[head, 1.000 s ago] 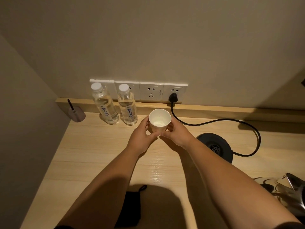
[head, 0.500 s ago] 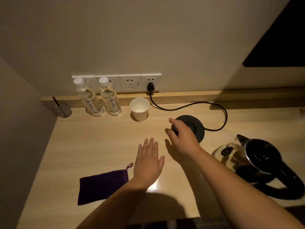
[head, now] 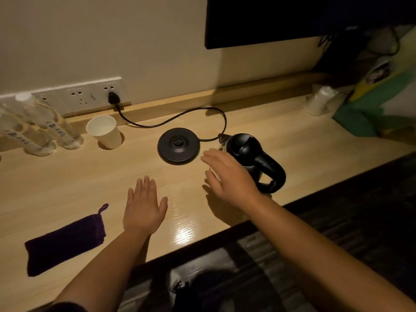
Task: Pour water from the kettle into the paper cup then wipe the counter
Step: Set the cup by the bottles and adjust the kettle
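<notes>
A white paper cup (head: pixel 105 131) stands upright near the wall sockets at the back left of the wooden counter (head: pixel 292 136). The black kettle (head: pixel 252 154) sits off its round black base (head: pixel 178 145), to the base's right, handle toward the counter's front edge. My right hand (head: pixel 228 176) hovers open just left of the kettle, fingers spread, partly covering its body; I cannot tell if it touches. Flat and open, my left hand (head: pixel 144 206) hangs over the counter's middle. A dark purple cloth (head: pixel 64 240) lies at the front left.
Two clear water bottles (head: pixel 42 129) stand left of the cup. The base's cord (head: pixel 180 115) loops along the back to a wall socket (head: pixel 111 96). A dark screen (head: pixel 281 19) hangs above. Another white cup (head: pixel 319 101) and green packaging (head: pixel 378 104) sit far right.
Both hands let go of the cup, which now stands on the counter. The right hand moved right past the base to the kettle; the view swung right too.
</notes>
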The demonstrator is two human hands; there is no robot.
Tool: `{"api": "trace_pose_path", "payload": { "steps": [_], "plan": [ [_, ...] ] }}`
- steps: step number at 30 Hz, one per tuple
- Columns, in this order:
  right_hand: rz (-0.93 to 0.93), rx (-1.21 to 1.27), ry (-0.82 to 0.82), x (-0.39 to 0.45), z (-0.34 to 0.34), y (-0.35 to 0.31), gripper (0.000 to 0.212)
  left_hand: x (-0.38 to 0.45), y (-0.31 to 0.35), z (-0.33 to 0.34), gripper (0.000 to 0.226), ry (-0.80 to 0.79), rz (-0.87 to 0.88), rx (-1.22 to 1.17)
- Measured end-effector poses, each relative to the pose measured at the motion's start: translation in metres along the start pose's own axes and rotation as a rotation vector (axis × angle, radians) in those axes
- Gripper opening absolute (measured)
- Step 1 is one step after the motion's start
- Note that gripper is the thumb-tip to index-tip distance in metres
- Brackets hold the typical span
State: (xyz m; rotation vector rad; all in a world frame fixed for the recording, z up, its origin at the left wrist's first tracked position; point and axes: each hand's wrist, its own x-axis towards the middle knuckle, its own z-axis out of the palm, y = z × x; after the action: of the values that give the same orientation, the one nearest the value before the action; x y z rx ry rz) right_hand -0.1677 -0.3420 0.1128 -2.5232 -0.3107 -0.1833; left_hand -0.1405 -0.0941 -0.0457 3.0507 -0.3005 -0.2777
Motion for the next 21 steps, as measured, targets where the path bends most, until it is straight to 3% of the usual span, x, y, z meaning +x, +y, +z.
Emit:
{"api": "trace_pose_path", "payload": {
  "steps": [3, 5, 7, 10, 14, 21],
  "plan": [
    [-0.025, -0.067, 0.275, -0.026, -0.039, 0.021, 0.032, 0.0, 0.004, -0.001, 0.077, -0.007, 0.011, 0.0],
    [0.09, -0.095, 0.344, -0.042, -0.057, 0.044, 0.037, 0.001, 0.006, -0.001, 0.076, -0.007, 0.01, 0.016],
    [0.304, -0.042, 0.292, -0.055, -0.069, 0.067, 0.051, 0.001, 0.007, -0.001, 0.076, -0.009, 0.011, 0.023],
    [0.558, 0.233, 0.13, -0.064, -0.073, 0.09, 0.064, 0.002, 0.008, -0.002, 0.075, -0.005, 0.005, 0.033],
    [0.609, 0.338, 0.046, -0.066, -0.061, 0.102, 0.044, 0.002, 0.01, -0.002, 0.075, 0.006, 0.014, 0.049],
    [0.61, 0.396, 0.094, -0.062, -0.052, 0.105, 0.037, 0.003, 0.009, -0.001, 0.076, 0.016, 0.016, 0.025]
  ]
}}
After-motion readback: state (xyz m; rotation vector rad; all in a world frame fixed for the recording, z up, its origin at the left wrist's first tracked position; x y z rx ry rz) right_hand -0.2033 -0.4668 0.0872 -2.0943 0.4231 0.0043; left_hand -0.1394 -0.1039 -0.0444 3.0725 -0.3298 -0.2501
